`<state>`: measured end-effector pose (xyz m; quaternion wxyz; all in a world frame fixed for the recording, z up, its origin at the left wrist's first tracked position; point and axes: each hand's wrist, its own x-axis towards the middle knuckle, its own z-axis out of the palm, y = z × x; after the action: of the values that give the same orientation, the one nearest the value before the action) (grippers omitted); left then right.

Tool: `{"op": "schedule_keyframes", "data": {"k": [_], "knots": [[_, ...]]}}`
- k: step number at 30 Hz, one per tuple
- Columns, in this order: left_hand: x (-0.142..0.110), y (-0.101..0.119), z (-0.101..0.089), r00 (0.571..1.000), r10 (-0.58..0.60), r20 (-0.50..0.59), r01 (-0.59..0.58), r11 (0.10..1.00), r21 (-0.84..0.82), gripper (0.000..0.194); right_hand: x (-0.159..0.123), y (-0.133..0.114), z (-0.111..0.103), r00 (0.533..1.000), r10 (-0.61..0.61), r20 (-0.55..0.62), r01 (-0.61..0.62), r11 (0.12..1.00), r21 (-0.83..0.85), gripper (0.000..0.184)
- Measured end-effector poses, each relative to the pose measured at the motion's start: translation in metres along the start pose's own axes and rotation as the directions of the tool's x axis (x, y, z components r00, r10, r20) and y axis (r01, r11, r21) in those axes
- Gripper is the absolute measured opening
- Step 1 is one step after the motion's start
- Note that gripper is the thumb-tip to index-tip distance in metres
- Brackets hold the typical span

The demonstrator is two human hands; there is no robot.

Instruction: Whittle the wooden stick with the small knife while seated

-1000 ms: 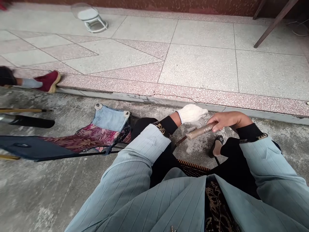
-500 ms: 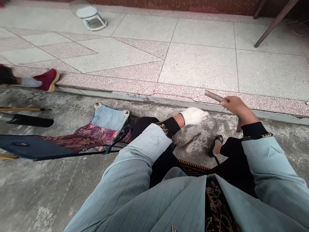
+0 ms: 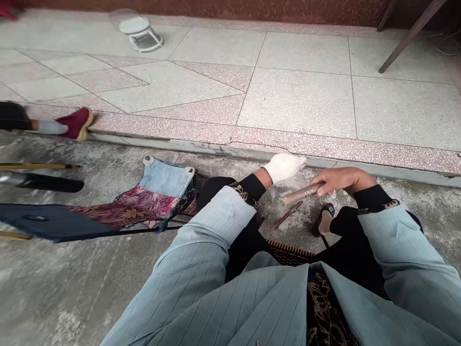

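Observation:
My left hand (image 3: 286,167), in a white knitted glove, hangs just in front of the step with its fingers pressed together. Whatever may be between the fingertips is hidden. To the right, my bare right hand (image 3: 336,180) is wrapped round a brownish stick (image 3: 298,194) with a shiny band near the grip. Its pale end points left and down toward the ground; the rest is covered by the hand. Below the stick, a reddish-brown slim tool (image 3: 288,215) lies on the concrete, of a kind I cannot make out.
A tiled step (image 3: 201,129) runs across in front. On the left is a low folding seat (image 3: 144,199) of patched cloth. Another person's red shoe (image 3: 76,123) rests by the step. A white stool (image 3: 140,33) stands farther back; a wooden leg (image 3: 410,36) is at upper right.
My right hand has lowered the stick from above the step edge and swung its pale end down and left. My left hand has moved slightly left and up.

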<state>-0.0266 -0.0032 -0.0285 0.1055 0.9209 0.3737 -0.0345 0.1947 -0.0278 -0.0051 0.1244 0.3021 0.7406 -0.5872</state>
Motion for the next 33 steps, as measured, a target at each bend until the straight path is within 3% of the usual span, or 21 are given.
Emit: {"op": "schedule_keyframes", "data": {"k": [1, 2, 4, 5, 6, 8, 10, 13, 16, 21, 24, 26, 28, 30, 31, 33], "knots": [[0.001, 0.000, 0.000, 1.000, -0.010, 0.002, 0.010, 0.999, -0.049, 0.038, -0.009, -0.004, -0.003, 0.996, -0.043, -0.077, 0.052, 0.992, 0.112, 0.033], [0.001, 0.001, 0.001, 1.000, -0.012, 0.002, 0.012, 0.995, -0.100, 0.039, -0.018, -0.007, -0.006, 0.973, -0.062, -0.224, 0.112, 0.970, 0.217, 0.034], [0.002, 0.004, 0.003, 1.000, 0.012, 0.004, -0.011, 0.984, -0.180, 0.039, -0.034, -0.010, -0.012, 0.833, -0.014, -0.553, 0.257, 0.895, 0.364, 0.032], [0.002, 0.006, 0.004, 1.000, 0.029, 0.012, -0.026, 0.981, -0.194, 0.038, -0.039, -0.009, -0.015, 0.758, 0.036, -0.651, 0.294, 0.872, 0.391, 0.031], [0.002, 0.009, 0.005, 0.998, 0.046, 0.030, -0.040, 0.981, -0.188, 0.037, -0.042, -0.008, -0.017, 0.681, 0.094, -0.726, 0.321, 0.853, 0.412, 0.030], [0.001, 0.013, 0.006, 0.993, 0.073, 0.088, -0.060, 0.987, -0.147, 0.035, -0.042, -0.001, -0.020, 0.571, 0.198, -0.797, 0.316, 0.843, 0.436, 0.029], [-0.002, 0.016, 0.003, 0.992, 0.086, 0.097, -0.075, 0.991, -0.110, 0.035, -0.037, 0.006, -0.022, 0.495, 0.282, -0.822, 0.235, 0.867, 0.440, 0.028], [-0.009, 0.020, -0.008, 0.993, 0.109, 0.047, -0.103, 0.988, -0.115, 0.036, -0.027, 0.015, -0.026, 0.409, 0.368, -0.835, -0.048, 0.922, 0.383, 0.021], [-0.016, 0.022, -0.021, 0.994, 0.107, 0.032, -0.103, 0.989, -0.104, 0.034, -0.019, 0.020, -0.029, 0.383, 0.400, -0.832, -0.334, 0.900, 0.279, 0.021], [-0.018, 0.018, -0.025, 0.996, 0.091, -0.001, -0.091, 0.996, -0.011, 0.032, -0.007, 0.021, -0.028, 0.451, 0.383, -0.806, -0.593, 0.803, 0.049, 0.031], [-0.017, 0.012, -0.024, 0.993, 0.110, -0.039, -0.106, 0.991, 0.076, 0.032, 0.002, 0.016, -0.025, 0.527, 0.397, -0.752, -0.639, 0.768, -0.043, 0.035], [-0.017, 0.005, -0.027, 0.994, 0.096, -0.057, -0.089, 0.989, 0.114, 0.032, 0.009, 0.009, -0.020, 0.604, 0.408, -0.684, -0.628, 0.773, -0.093, 0.033], [-0.018, -0.004, -0.032, 0.996, 0.054, -0.067, -0.046, 0.991, 0.124, 0.032, 0.014, 0.000, -0.015, 0.750, 0.379, -0.542, -0.538, 0.826, -0.168, 0.027], [-0.019, -0.013, -0.037, 0.998, 0.007, -0.070, 0.001, 0.994, 0.113, 0.034, 0.016, -0.011, -0.010, 0.923, 0.269, -0.277, -0.320, 0.934, -0.161, 0.022], [-0.020, -0.018, -0.039, 0.998, -0.012, -0.069, 0.019, 0.995, 0.100, 0.035, 0.015, -0.017, -0.008, 0.974, 0.176, -0.142, -0.191, 0.977, -0.095, 0.023], [-0.019, -0.024, -0.041, 0.997, -0.035, -0.063, 0.039, 0.998, 0.053, 0.036, 0.010, -0.028, -0.006, 1.000, -0.020, -0.020, 0.022, 0.994, 0.105, 0.030]]}}
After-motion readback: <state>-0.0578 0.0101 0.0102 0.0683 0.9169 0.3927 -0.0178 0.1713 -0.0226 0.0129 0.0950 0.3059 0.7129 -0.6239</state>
